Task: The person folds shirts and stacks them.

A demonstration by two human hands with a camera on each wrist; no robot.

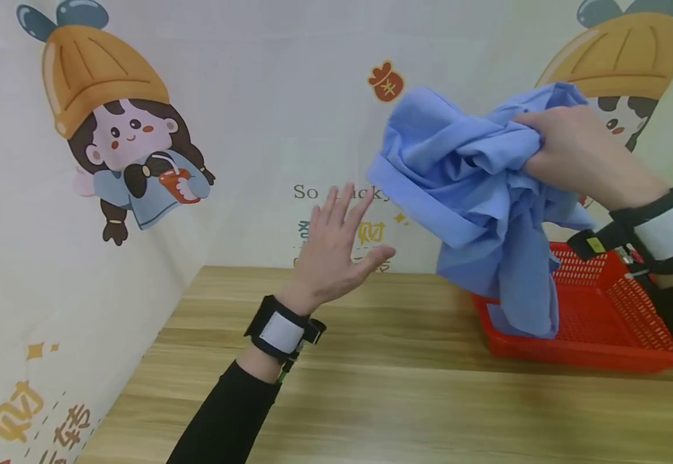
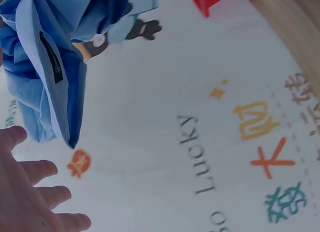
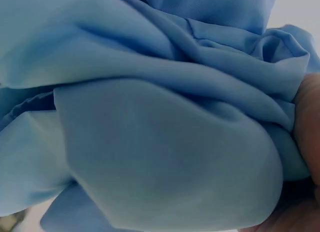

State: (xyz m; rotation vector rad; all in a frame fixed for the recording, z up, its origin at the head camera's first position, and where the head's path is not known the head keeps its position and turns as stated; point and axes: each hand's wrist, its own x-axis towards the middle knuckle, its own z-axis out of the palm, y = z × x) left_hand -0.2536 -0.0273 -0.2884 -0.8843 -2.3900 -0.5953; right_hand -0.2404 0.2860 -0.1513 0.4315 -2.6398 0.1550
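My right hand (image 1: 588,151) grips a bunched light blue garment (image 1: 464,167) and holds it up in the air at the right. Folds of the cloth hang down, and its lowest end overlaps the near left rim of a red basket (image 1: 579,357). Close up in the right wrist view, the garment (image 3: 170,152) fills most of the picture. In the left wrist view a small dark label shows on a straight edge of the garment (image 2: 75,102). To the left, apart from the cloth, my left hand (image 1: 336,248) is raised with straight, spread fingers and holds nothing.
A wood-grain table (image 1: 336,412) spreads below both hands. Behind it hangs a pale backdrop (image 1: 266,96) printed with cartoon figures and lettering, which also covers the left side. The basket stands on the table's right side, with perforated walls.
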